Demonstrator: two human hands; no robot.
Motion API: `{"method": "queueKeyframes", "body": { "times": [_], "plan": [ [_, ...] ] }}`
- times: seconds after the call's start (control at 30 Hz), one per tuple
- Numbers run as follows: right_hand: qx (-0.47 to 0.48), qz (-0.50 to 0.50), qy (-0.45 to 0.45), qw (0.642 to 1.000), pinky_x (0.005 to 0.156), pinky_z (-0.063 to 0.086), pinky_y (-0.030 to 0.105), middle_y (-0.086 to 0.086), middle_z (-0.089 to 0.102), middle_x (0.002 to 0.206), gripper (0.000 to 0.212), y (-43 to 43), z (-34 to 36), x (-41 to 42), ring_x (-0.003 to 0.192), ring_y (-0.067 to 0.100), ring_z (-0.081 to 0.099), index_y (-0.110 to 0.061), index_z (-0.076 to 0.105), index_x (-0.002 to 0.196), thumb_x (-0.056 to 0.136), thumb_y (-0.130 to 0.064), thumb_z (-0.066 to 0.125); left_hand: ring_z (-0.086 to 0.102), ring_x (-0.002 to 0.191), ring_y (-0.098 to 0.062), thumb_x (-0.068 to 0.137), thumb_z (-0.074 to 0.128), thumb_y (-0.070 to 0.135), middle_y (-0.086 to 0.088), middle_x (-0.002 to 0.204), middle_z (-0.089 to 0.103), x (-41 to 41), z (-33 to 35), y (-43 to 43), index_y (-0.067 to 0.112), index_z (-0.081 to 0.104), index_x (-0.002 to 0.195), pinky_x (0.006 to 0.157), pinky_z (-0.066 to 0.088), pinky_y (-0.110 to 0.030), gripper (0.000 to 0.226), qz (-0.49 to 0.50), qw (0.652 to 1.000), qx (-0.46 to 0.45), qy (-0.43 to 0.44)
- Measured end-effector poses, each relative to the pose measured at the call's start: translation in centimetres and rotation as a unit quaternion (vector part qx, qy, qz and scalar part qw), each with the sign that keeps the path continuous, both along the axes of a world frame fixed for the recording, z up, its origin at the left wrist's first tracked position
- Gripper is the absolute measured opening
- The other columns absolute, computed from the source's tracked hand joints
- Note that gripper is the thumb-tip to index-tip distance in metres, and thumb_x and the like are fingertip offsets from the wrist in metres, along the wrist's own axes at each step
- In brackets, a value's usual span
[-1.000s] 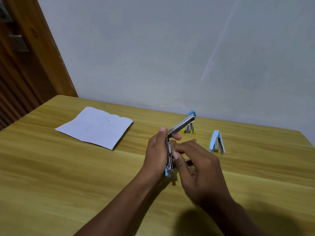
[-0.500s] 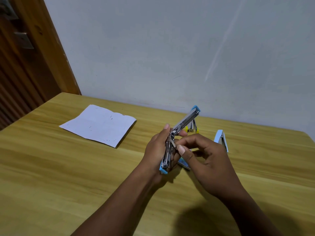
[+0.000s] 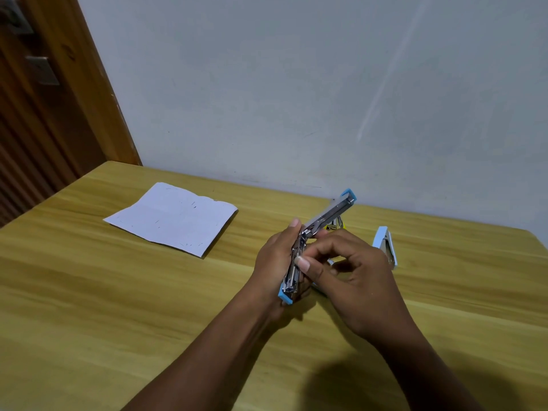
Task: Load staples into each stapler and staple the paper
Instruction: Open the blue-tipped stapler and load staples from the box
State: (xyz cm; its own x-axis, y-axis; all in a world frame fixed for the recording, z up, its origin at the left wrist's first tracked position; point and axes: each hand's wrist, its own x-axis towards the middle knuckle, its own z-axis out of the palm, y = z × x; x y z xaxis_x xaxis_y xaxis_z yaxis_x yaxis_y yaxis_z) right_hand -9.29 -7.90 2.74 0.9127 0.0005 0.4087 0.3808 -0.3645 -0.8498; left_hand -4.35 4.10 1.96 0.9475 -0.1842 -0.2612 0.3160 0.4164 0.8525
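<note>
Opened stapler (image 3: 326, 216) held over table (image 3: 118, 292).
Left hand (image 3: 275, 262) grips the stapler; right hand (image 3: 355, 280) pinches its open magazine (image 3: 292, 277) between thumb and forefinger, contents unclear.

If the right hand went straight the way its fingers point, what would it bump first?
The open stapler that the left hand grips. The right hand seems to have its thumb almost on the stapler's metal channel, though contact is unclear.
</note>
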Motion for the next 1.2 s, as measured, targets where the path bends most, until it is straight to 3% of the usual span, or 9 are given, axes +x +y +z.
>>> {"method": "queueKeyframes", "body": {
  "times": [0.07, 0.13, 0.23, 0.33, 0.53, 0.63, 0.9, 1.03, 1.2],
  "plan": [
    [0.013, 0.000, 0.013, 1.000, 0.064, 0.047, 0.018, -0.007, 0.071, 0.089, 0.016, 0.0, 0.1, 0.1, 0.111, 0.001, 0.062, -0.033, 0.073, 0.076, 0.083, -0.020, 0.079, 0.070, 0.099, -0.047, 0.099, 0.054, 0.041, -0.033, 0.109, 0.070, -0.1, 0.1, -0.2, 0.004, 0.073, 0.107, 0.090, 0.056, -0.054, 0.042, 0.024, 1.000, 0.013, 0.011],
    [0.028, 0.004, 0.025, 0.999, 0.063, 0.047, 0.016, -0.006, 0.072, 0.088, 0.019, 0.0, 0.1, 0.3, 0.111, -0.003, 0.062, -0.033, 0.073, 0.074, 0.082, -0.017, 0.079, 0.068, 0.101, -0.045, 0.099, 0.054, 0.040, -0.035, 0.113, 0.067, -0.1, 0.1, -0.3, 0.003, 0.072, 0.108, 0.093, 0.051, -0.055, 0.041, 0.029, 0.999, 0.015, 0.018],
    [0.040, 0.009, 0.027, 0.999, 0.067, 0.054, 0.026, -0.006, 0.072, 0.090, 0.017, 0.0, 0.0, 0.5, 0.117, -0.006, 0.059, -0.032, 0.075, 0.075, 0.081, -0.017, 0.079, 0.069, 0.097, -0.040, 0.100, 0.053, 0.039, -0.033, 0.113, 0.068, 0.2, -0.1, -0.3, 0.002, 0.069, 0.113, 0.086, 0.054, -0.047, 0.043, 0.027, 1.000, 0.013, 0.007],
    [-0.010, 0.000, -0.046, 0.999, 0.085, 0.054, 0.029, -0.009, 0.071, 0.093, 0.007, 0.3, -0.4, 0.1, 0.115, 0.002, 0.062, -0.025, 0.077, 0.085, 0.087, -0.019, 0.074, 0.071, 0.073, -0.029, 0.102, 0.049, 0.036, -0.019, 0.083, 0.073, 0.4, -0.2, -0.1, 0.008, 0.077, 0.089, 0.067, 0.060, -0.033, 0.042, 0.023, 0.999, 0.009, -0.027],
    [-0.049, 0.013, -0.081, 0.995, 0.081, 0.050, 0.024, -0.009, 0.069, 0.102, 0.016, 0.4, -0.5, -0.3, 0.106, 0.015, 0.066, -0.016, 0.076, 0.097, 0.092, -0.012, 0.062, 0.055, 0.045, -0.015, 0.104, 0.042, 0.036, -0.010, 0.058, 0.057, 0.3, 0.0, 0.0, 0.011, 0.075, 0.080, 0.046, 0.047, -0.020, 0.048, 0.026, 0.998, -0.004, -0.059],
    [-0.032, 0.011, -0.062, 0.998, 0.081, 0.048, 0.019, -0.010, 0.068, 0.102, 0.016, 0.5, -0.8, -0.2, 0.106, 0.016, 0.065, -0.017, 0.076, 0.097, 0.089, -0.011, 0.063, 0.041, 0.046, -0.017, 0.105, 0.038, 0.036, -0.007, 0.054, 0.042, 0.6, -0.1, -0.1, 0.017, 0.077, 0.072, 0.047, 0.036, -0.023, 0.054, 0.027, 0.996, 0.000, -0.087],
    [-0.005, -0.008, -0.045, 0.999, 0.079, 0.049, 0.023, -0.010, 0.068, 0.103, 0.015, 0.5, -0.9, -0.4, 0.105, 0.017, 0.065, -0.025, 0.075, 0.096, 0.086, -0.033, 0.069, 0.036, 0.046, -0.007, 0.105, 0.041, 0.034, 0.005, 0.053, 0.038, 0.5, -0.1, 0.0, 0.005, 0.066, 0.114, 0.048, 0.034, -0.022, 0.039, 0.083, 0.983, 0.062, -0.151],
    [-0.071, 0.013, -0.036, 0.997, 0.083, 0.050, 0.024, -0.014, 0.065, 0.112, 0.048, 0.6, -1.0, -0.6, 0.112, 0.016, 0.061, -0.029, 0.069, 0.109, 0.071, -0.057, 0.079, 0.032, 0.038, -0.006, 0.107, 0.038, 0.032, 0.005, 0.048, 0.034, 0.6, 0.0, -0.1, 0.009, 0.067, 0.113, 0.038, 0.032, -0.018, 0.038, 0.105, 0.985, 0.037, -0.135],
    [-0.061, 0.031, -0.037, 0.997, 0.078, 0.045, 0.012, -0.015, 0.064, 0.111, 0.050, 0.5, -1.0, 0.1, 0.111, 0.014, 0.061, -0.028, 0.068, 0.109, 0.068, -0.052, 0.083, 0.033, 0.036, -0.006, 0.107, 0.036, 0.033, 0.005, 0.046, 0.034, 0.6, 0.1, -0.1, 0.021, 0.068, 0.107, 0.037, 0.033, -0.016, 0.035, 0.118, 0.983, 0.025, -0.135]
  ]
}}
